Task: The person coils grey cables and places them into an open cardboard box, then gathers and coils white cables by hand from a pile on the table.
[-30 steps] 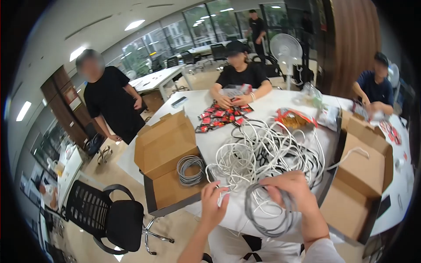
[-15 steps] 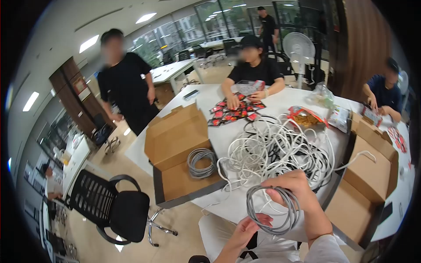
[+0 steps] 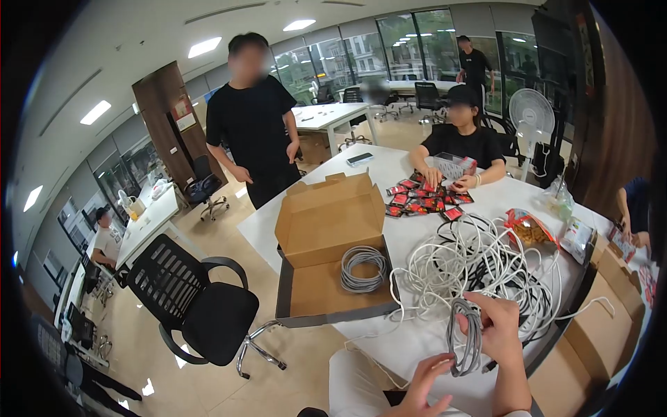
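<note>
The right hand (image 3: 497, 326) holds a gray wire ring (image 3: 472, 351) over the tabletop's (image 3: 271, 233) near edge; the left hand (image 3: 425, 390), fingers spread, is by its bottom. One rolled ring (image 3: 363, 285) looks done, in the box (image 3: 313, 295) at the left edge; the messy wires (image 3: 451, 267) lie unrolled.

Bright ceiling lights (image 3: 205, 47), fisheye distortion, black corners

That grey cable coil (image 3: 474, 347) hangs nearly upright — loops bunched loosely together. It's held over the tabletop's (image 3: 427, 340) near side.
</note>
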Motion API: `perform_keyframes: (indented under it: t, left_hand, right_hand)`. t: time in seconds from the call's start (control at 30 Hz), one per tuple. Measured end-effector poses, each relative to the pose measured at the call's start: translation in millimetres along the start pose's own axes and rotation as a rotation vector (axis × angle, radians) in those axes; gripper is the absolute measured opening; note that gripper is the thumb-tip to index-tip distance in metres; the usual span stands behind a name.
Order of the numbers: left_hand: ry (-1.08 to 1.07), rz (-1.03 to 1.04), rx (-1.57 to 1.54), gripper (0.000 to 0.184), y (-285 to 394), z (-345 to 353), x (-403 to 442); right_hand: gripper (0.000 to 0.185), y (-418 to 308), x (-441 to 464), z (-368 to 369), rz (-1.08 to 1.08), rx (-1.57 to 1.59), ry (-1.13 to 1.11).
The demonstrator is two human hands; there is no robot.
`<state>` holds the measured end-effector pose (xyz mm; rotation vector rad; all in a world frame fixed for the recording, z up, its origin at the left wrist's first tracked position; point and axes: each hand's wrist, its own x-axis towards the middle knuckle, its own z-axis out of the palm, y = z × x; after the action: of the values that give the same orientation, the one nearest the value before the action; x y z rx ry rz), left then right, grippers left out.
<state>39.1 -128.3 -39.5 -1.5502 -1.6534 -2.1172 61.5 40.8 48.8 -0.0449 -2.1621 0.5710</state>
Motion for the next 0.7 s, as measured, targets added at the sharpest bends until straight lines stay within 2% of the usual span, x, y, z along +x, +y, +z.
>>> perform_keyframes:
  t: [0.07, 0.1, 0.2, 0.23, 0.33, 0.43, 0.53, 0.63, 0.7]
  left_hand:
    - [-0.151, -0.061, 0.019, 0.063, -15, 0, -18]
    - [-0.033, -0.040, -0.085, 0.058, -18, 9, -21]
    - [-0.078, -0.151, 0.201, 0.061, -23, 4, -21]
    - [-0.027, -0.176, 0.178, 0.059, -22, 5, -18]
    - [0.079, -0.308, 0.132, 0.057, -21, 13, -16]
    - [0.183, -0.287, 0.186, 0.047, -34, 19, -14]
    - [0.137, -0.249, 0.322, 0.030, -34, 14, 1]
    - [0.179, -0.229, 0.410, 0.016, -39, 5, 3]
    - [0.226, -0.210, 0.426, 0.013, -34, -6, 4]
  right_hand:
    - [0.033, 0, -1, 2, 0.007, -0.044, 0.016]
    - [0.029, -2, 0, 1, 0.007, -0.082, 0.025]
    - [0.026, 0, 2, 5, -0.022, -0.061, 0.112]
    - [0.022, -3, 3, -1, -0.006, -0.116, 0.057]
    - [0.024, 5, -3, -1, -0.016, -0.116, 0.037]
    - [0.026, 6, -4, 1, -0.069, -0.221, 0.008]
    - [0.025, 6, -3, 6, -0.050, -0.230, 0.065]
    - [0.028, 3, -2, 3, -0.076, -0.259, 0.038]
    - [0.029, 1, -8, 8, -0.112, -0.237, 0.032]
